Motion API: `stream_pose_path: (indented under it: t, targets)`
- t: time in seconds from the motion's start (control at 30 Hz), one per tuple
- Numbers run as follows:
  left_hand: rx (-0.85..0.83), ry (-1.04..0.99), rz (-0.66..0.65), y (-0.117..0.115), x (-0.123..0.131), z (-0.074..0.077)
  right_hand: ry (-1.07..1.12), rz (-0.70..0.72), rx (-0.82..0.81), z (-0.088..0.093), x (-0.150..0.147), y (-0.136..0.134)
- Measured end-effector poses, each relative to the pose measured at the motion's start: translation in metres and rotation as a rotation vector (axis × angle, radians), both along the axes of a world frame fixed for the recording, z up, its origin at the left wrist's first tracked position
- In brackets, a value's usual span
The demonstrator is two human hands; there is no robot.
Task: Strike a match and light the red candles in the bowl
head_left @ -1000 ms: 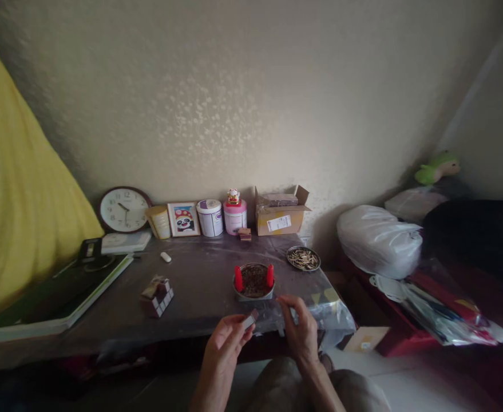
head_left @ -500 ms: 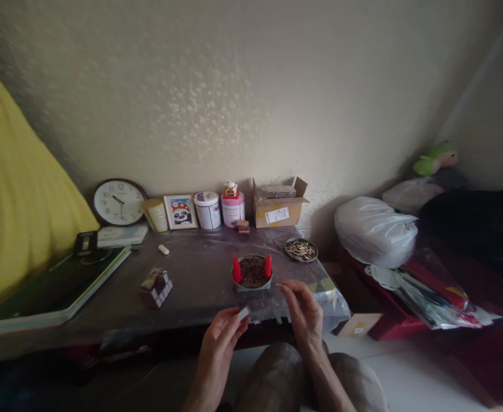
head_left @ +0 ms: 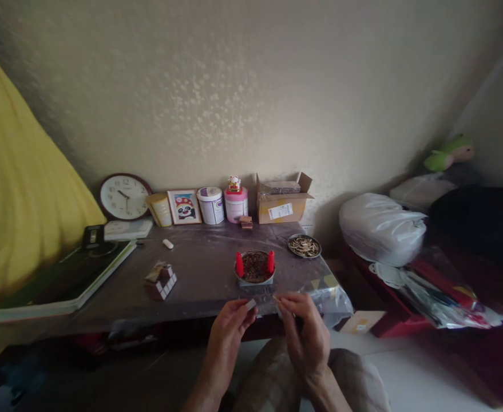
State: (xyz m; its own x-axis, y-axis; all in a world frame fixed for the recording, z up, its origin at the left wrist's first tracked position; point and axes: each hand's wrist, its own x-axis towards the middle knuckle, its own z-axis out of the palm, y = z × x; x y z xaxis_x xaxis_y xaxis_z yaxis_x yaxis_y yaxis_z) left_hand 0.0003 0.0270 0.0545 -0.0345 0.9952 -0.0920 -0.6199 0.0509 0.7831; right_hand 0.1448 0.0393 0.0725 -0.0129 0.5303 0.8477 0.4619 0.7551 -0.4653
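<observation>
My left hand (head_left: 229,326) is closed round a small matchbox (head_left: 250,304), held just in front of the table's near edge. My right hand (head_left: 305,329) pinches a thin matchstick (head_left: 276,298) between thumb and fingertips, its tip pointing toward the matchbox and close to it. Just beyond both hands, a round bowl (head_left: 254,268) with dark contents and two short red candles stands on the dark plastic-covered table (head_left: 199,274).
A small dish of matchsticks (head_left: 304,245) lies at the table's right. A little stack of matchboxes (head_left: 161,280) sits left of centre. Along the wall stand a clock (head_left: 125,196), a picture frame, tins and a cardboard box (head_left: 282,200). Books lie left; bags (head_left: 382,227) right.
Both hands have drawn together: the right hand with the matchstick moved left and down toward the matchbox. The view has shifted slightly.
</observation>
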Motion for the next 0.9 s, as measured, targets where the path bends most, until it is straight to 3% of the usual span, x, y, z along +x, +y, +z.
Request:
stream_pose_path:
  t: [0.1, 0.27, 0.5, 0.9]
  targets:
    - [0.015, -0.003, 0.001, 0.0, 0.001, 0.003, -0.115, 0.073, -0.046, -0.013, 0.001, 0.011]
    - [-0.003, 0.045, 0.008, -0.004, -0.002, 0.005, 0.06, -0.158, -0.17, -0.038, 0.013, 0.043]
    - [-0.05, 0.031, 0.038, -0.005, -0.005, 0.0, 0.222, -0.209, -0.267, -0.026, 0.021, 0.042]
    - [-0.092, 0.062, 0.075, -0.006, -0.014, -0.003, 0.219, -0.239, -0.211, -0.015, 0.024, 0.045]
